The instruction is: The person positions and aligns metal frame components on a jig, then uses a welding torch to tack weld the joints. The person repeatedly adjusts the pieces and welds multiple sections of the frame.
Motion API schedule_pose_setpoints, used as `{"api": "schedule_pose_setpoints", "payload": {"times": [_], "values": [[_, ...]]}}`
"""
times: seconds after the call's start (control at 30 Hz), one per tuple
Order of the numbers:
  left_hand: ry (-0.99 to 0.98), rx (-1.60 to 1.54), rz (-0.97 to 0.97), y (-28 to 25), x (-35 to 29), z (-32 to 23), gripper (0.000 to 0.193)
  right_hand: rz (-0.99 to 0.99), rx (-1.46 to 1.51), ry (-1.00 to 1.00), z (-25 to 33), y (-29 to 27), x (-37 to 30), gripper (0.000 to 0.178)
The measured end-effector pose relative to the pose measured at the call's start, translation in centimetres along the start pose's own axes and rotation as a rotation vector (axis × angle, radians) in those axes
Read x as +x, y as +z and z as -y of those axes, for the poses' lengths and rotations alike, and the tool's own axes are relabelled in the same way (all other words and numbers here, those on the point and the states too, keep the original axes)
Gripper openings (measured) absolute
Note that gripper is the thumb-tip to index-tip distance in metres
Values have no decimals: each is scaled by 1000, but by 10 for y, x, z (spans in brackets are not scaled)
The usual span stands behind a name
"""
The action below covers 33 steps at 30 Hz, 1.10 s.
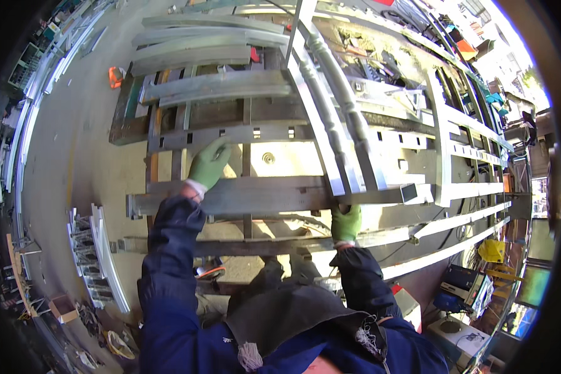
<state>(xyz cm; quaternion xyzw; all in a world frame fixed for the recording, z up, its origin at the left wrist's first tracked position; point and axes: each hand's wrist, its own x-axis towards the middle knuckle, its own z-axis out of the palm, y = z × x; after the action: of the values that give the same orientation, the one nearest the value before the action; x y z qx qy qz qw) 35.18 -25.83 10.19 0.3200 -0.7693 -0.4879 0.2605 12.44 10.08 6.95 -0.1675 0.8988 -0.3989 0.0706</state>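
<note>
Both my hands wear green gloves, and dark blue sleeves cover my arms. My left hand (209, 163) reaches forward and rests on a flat metal bar with square slots (255, 133) lying across a steel work frame (168, 202). My right hand (346, 222) grips the near end of a long turned metal baluster (343, 100), which slants away from me between two flat bars (315, 118). Its end sits by a square tube (380, 196) at the frame's front edge.
Several grey metal bars (196, 47) lie stacked at the far end of the frame. A railing section (464, 149) stands to the right. More railing pieces (96, 255) lie on the concrete floor at left. A welding machine (464, 283) and a yellow object (492, 250) sit at lower right.
</note>
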Motion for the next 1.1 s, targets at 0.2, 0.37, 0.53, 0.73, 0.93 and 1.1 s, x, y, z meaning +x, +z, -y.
{"api": "schedule_pose_setpoints", "payload": {"times": [0.2,0.37,0.53,0.73,0.93,1.1], "values": [[195,-21,-183,101,163,29,51,15,-84,8,6,-5,-3,39],[157,220,-379,196,232,27,81,76,26,72,-6,-9,-10,22],[104,261,-460,228,262,3,72,-14,2,0,-21,-6,-13,27],[111,354,-516,235,281,11,72,-6,69,60,-7,-5,-14,32],[78,356,-515,243,284,16,76,33,36,122,-4,-8,-15,26],[69,309,-487,244,284,16,74,86,30,243,-4,-14,-18,22]]}}
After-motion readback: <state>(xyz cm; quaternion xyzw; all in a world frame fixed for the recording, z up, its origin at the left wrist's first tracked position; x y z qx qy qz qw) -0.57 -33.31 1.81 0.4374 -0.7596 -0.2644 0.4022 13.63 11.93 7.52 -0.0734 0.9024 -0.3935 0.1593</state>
